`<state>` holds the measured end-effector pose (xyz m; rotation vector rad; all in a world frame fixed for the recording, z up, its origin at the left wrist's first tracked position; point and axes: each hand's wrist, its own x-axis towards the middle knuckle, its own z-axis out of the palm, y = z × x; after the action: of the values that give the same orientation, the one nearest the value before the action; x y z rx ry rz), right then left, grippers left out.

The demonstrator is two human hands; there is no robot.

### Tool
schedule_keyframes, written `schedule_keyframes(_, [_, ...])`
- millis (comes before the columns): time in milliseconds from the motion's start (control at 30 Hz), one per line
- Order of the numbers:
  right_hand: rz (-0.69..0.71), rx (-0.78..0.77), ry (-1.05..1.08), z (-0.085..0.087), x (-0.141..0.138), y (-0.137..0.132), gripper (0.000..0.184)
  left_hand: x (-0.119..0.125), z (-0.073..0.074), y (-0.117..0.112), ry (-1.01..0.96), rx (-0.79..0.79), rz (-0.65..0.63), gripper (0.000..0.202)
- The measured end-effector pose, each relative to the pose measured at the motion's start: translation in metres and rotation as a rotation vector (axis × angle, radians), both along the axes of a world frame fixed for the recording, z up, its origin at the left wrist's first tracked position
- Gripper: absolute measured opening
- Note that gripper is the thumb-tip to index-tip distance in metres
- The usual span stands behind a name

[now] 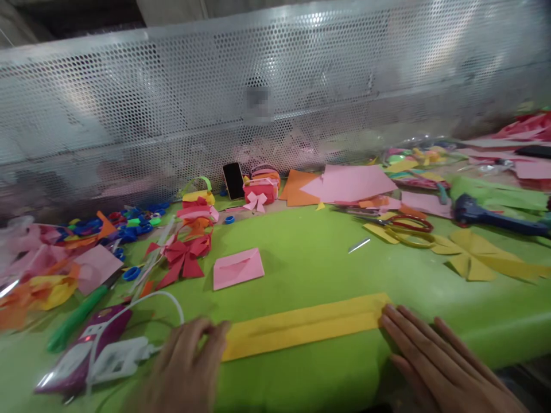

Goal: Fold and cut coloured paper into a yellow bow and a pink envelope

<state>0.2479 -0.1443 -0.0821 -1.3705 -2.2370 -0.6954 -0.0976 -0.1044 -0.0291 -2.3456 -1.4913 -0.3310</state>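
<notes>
A long yellow paper strip (301, 326) lies across the green table near its front edge, with a crease running along its length. At its left end is my left hand (185, 358), somewhat blurred, its fingers bent and closed on the strip's end. My right hand (443, 361) rests at the opposite end, fingers stretched out flat and their tips touching the strip. Behind the strip lies a folded pink paper piece (239, 269), shaped like a small envelope.
Red-and-yellow scissors (408, 229), a blue-handled tool (499, 218) and yellow paper bow pieces (473, 255) lie right. Red bows (185, 255), a green-handled tool (80, 318) and a power strip with white cable (92, 344) are left. A perforated metal panel (275, 86) stands behind.
</notes>
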Motion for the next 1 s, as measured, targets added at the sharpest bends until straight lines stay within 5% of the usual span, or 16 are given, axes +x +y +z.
schedule_keyframes(100, [-0.004, 0.010, 0.023, -0.001, 0.000, 0.000, 0.053, 0.023, -0.009, -0.005, 0.014, 0.041, -0.285, 0.039])
schedule_keyframes(167, [0.001, 0.024, 0.023, 0.001, 0.001, 0.002, 0.049, 0.045, -0.012, -0.006, 0.006, -0.052, -0.356, 0.035])
schedule_keyframes(400, [0.180, -0.009, 0.018, 0.025, -0.011, 0.017, 0.032, 0.069, -0.013, -0.003, -0.117, -0.208, -0.340, 0.021])
schedule_keyframes(600, [0.249, -0.146, 0.138, 0.014, -0.019, 0.025, 0.029, 0.068, -0.011, -0.006, -0.161, -0.231, -0.343, 0.012])
schedule_keyframes(1000, [0.068, -0.125, 0.125, 0.025, -0.029, 0.045, 0.036, 0.071, -0.005, 0.018, -0.083, -0.291, -0.221, 0.016])
